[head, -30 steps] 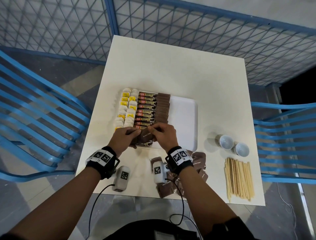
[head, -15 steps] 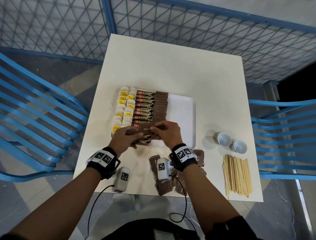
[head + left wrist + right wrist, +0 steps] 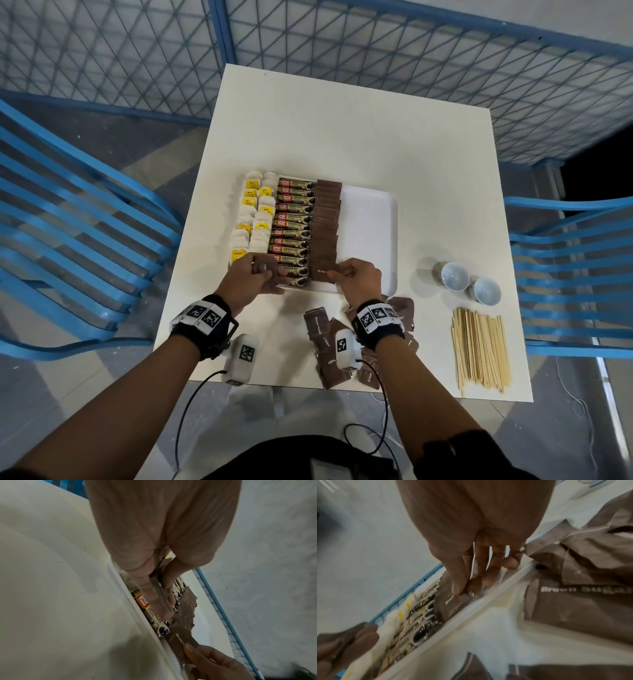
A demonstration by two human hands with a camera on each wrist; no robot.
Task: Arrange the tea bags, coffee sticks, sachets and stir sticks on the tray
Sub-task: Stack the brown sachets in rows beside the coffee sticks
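A white tray (image 3: 370,219) holds a column of tea bags (image 3: 255,219), a column of coffee sticks (image 3: 293,226) and a column of brown sugar sachets (image 3: 325,222). Over the tray's near left part, my left hand (image 3: 265,272) pinches a thin stack of brown sachets (image 3: 162,588) between thumb and fingers. My right hand (image 3: 334,272) pinches one brown sachet (image 3: 453,602) by its right edge; it lies at the near end of the sachet column. More loose sachets (image 3: 325,346) lie heaped by the table's near edge, partly under my right wrist. Wooden stir sticks (image 3: 479,353) lie at the near right.
Two small white cups (image 3: 455,277) (image 3: 484,291) stand right of the tray, just beyond the stir sticks. The tray's right third is bare. Blue slatted chairs (image 3: 68,240) flank the table, and a blue mesh fence (image 3: 376,68) runs behind it.
My hands, together over the tray's near edge, have parted. The right hand moved right with one sachet to the near end of the sachet column; the left kept its stack.
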